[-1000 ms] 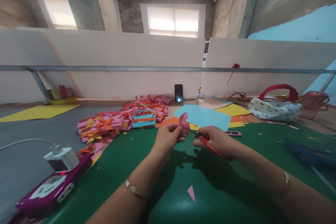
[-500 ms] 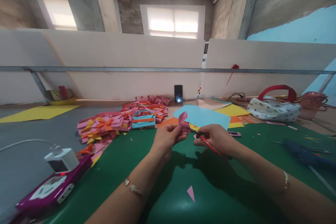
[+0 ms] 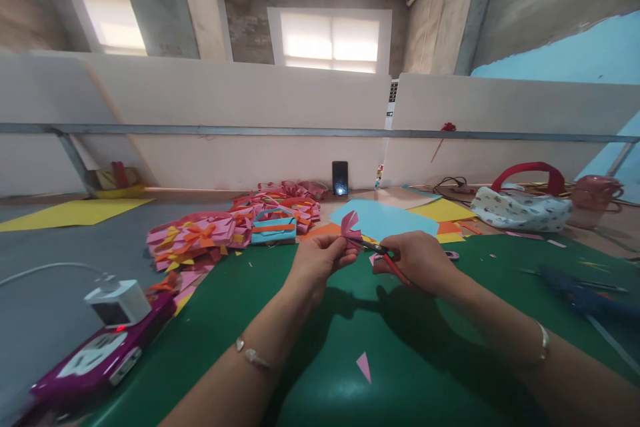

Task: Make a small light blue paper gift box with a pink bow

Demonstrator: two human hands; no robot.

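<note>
Pinching paper [image 3: 351, 224], left hand [image 3: 316, 263] faces right hand [image 3: 419, 260] gripping scissors [image 3: 397, 269].

Left forearm [image 3: 245, 353] slants up from bottom edge; right forearm [image 3: 505, 323] reaches in from lower right. Left hand [image 3: 316, 263] in a pinch, thumb [image 3: 336, 248] against the fingers. Right hand [image 3: 420, 257] at similar height, apart from left, fingers [image 3: 389, 240] curled, pointing leftward.

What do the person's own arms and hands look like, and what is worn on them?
The left hand and right hand are ungloved; no sleeves show. The left arm wears a silvery bracelet with a rounded end; the right arm has a slim, shiny bangle.
</note>
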